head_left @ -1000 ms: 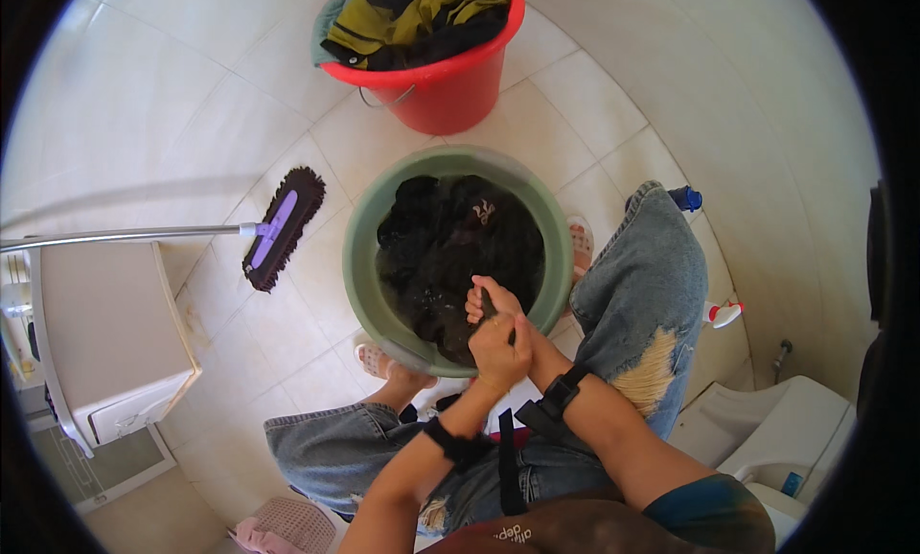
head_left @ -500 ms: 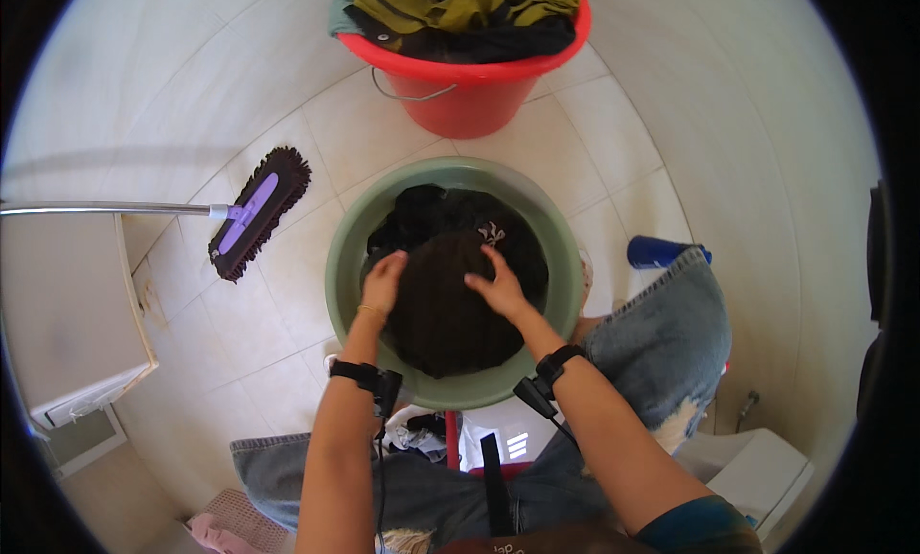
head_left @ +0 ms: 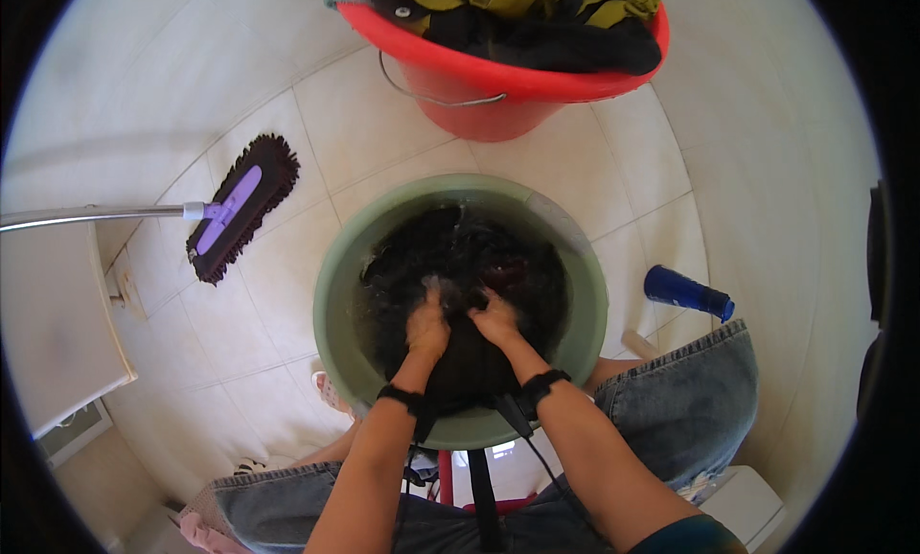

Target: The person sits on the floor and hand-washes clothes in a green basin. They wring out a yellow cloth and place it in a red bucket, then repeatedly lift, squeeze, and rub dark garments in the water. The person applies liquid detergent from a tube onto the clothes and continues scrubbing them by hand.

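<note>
A green basin [head_left: 331, 310] sits on the floor between my legs, with dark wet clothes [head_left: 470, 357] in water. My left hand [head_left: 428, 329] reaches down into the middle of it, fingers stretched forward and blurred under the water's surface. Close beside it, my right hand [head_left: 496, 319] presses into the same dark cloth, its fingers apart and partly under water. Both palms push on the clothes, and neither hand visibly grips a fold. A dark reddish patch shows among the cloth near the right fingertips. Black bands with cables circle both wrists.
Beyond the basin stands a red bucket [head_left: 489, 113] heaped with olive and black clothes [head_left: 546, 36]. A flat mop [head_left: 240, 209] with a purple head leans at the left, near a pale cabinet [head_left: 57, 314]. A blue bottle [head_left: 685, 290] lies on the tiles at the right.
My hands have moved down from the top of a bulging dark garment into the water, closer together. The bulge has sunk and water now shows around the cloth. The view has shifted a little.
</note>
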Demonstrator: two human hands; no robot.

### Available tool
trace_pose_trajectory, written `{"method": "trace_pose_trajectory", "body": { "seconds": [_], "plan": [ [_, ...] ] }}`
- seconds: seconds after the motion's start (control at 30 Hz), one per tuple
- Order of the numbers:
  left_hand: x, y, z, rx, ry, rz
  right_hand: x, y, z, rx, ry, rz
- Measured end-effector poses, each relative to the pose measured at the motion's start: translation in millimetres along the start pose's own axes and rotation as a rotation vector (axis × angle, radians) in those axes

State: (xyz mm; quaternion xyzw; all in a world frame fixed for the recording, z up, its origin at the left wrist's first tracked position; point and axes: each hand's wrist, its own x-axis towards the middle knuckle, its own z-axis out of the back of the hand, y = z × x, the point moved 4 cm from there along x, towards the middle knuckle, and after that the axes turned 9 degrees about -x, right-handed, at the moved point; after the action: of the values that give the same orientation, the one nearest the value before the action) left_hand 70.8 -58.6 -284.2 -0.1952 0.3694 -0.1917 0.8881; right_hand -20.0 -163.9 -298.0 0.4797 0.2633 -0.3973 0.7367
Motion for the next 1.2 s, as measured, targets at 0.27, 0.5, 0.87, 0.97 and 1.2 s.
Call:
{"method": "trace_pose_trajectory", "body": {
  "seconds": [0.27,0.5,0.87,0.97,1.2],
  "plan": [
    [-143.7,-112.4,63.4,-0.714,-0.243,-0.406,-69.9,54.7,16.2,1.372,0.44,-0.207],
    [-156.8,-101.2,50.5,-0.338,-0.536,-0.457,-102.9,50.8,2.4,1.086,0.342,0.444],
    [-23.1,29.4,77.0,-0.465,-0.572,0.363,-75.9,68.1,19.4,0.607,-0.094,0.375],
    [-31.3,2.2,42.0,-0.117,-0.439,0.153,-42.4,23.5,12.5,-0.127,-0.153,0.028],
    [11.2,3.0,-14.1,0.013,0.014,0.234,18.6,-3.7,-26.9,-0.428,-0.006,-0.013]
  ]
}}
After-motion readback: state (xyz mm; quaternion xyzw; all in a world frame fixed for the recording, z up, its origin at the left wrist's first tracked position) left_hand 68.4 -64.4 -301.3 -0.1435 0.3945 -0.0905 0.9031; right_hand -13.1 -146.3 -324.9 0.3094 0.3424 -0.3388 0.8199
